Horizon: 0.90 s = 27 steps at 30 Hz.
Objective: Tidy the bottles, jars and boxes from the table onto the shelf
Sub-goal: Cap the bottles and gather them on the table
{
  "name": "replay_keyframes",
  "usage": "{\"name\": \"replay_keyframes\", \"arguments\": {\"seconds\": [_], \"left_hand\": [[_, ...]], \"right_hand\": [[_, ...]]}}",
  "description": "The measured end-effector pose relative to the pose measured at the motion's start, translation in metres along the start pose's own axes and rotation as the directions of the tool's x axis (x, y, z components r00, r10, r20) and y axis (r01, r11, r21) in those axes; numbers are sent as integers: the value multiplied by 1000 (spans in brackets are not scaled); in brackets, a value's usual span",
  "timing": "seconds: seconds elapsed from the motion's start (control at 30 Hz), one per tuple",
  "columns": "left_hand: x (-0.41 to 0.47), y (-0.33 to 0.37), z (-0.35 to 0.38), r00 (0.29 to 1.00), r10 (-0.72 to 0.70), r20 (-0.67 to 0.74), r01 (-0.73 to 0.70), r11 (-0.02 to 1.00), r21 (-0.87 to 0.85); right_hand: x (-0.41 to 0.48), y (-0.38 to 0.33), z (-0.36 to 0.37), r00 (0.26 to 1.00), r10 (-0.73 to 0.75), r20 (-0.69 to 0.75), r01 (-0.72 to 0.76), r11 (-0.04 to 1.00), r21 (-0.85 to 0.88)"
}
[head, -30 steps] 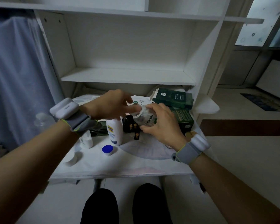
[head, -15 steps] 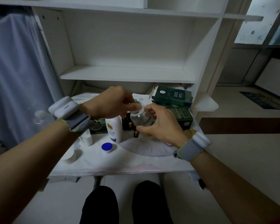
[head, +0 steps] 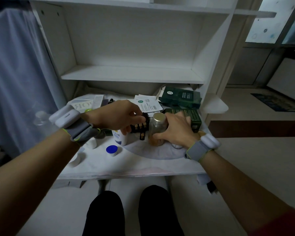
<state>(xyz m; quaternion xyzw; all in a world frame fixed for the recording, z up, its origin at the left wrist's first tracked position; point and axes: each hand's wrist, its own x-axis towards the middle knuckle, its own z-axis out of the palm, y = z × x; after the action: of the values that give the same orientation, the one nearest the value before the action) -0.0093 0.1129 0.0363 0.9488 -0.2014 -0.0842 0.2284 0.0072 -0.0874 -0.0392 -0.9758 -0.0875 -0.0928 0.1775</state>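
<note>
Jar [head: 155, 127] now lowered onto the worktop [head: 143, 161], right hand [head: 176, 132] wrapped around it; left hand [head: 117, 116] has left the gold cap [head: 159, 117], fingers curled just beside, any hold unclear; shelf [head: 131, 74] above both hands awaits it

head cam, looks fwd+down, close over table [head: 126, 169], shelf [head: 131, 74] ahead

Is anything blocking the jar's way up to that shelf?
Nothing visible does. The right hand grips the jar on the table; the left hand sits beside it, not above, and the shelf board behind shows bare.
</note>
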Motion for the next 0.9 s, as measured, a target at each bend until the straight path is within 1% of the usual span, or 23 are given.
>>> {"name": "replay_keyframes", "arguments": {"seconds": [0.2,0.33,0.4,0.47,0.53,0.57,0.6,0.67,0.73,0.8,0.9], "left_hand": [[-2,-3,1,999,38,7,-38,999,-19],[-7,-6,-2,999,38,-1,-38,999,8],[-9,-8,-3,1000,28,2,-28,1000,9],[-14,-13,-3,1000,18,23,-19,999,34],[-19,-19,-1,999,-5,53,1,997,75],[-20,-24,2,997,-27,68,20,995,99],[-22,-28,6,995,-53,80,42,991,130],[-27,-39,13,991,-92,100,68,973,220],[-31,-49,20,990,-96,103,61,952,301],[-33,-60,28,988,-122,96,87,948,307],[-34,-74,39,986,-145,87,113,948,296]], "right_hand": [[-2,-2,-1,1000,16,-5,-16,999,-44],[0,-4,-1,1000,12,-3,-12,998,-60],[2,-7,-2,996,-6,-93,-1,997,-73],[0,-17,-4,961,-63,-271,51,997,-49],[-3,-32,-4,885,-146,-441,175,984,26],[-5,-40,-2,855,-178,-487,242,968,71],[-8,-49,0,839,-203,-504,299,948,114],[-13,-63,8,848,-241,-473,365,911,191],[-16,-73,19,873,-252,-418,378,891,253],[-17,-80,30,894,-242,-376,369,875,314],[-16,-86,45,931,-204,-304,313,875,370]]}}
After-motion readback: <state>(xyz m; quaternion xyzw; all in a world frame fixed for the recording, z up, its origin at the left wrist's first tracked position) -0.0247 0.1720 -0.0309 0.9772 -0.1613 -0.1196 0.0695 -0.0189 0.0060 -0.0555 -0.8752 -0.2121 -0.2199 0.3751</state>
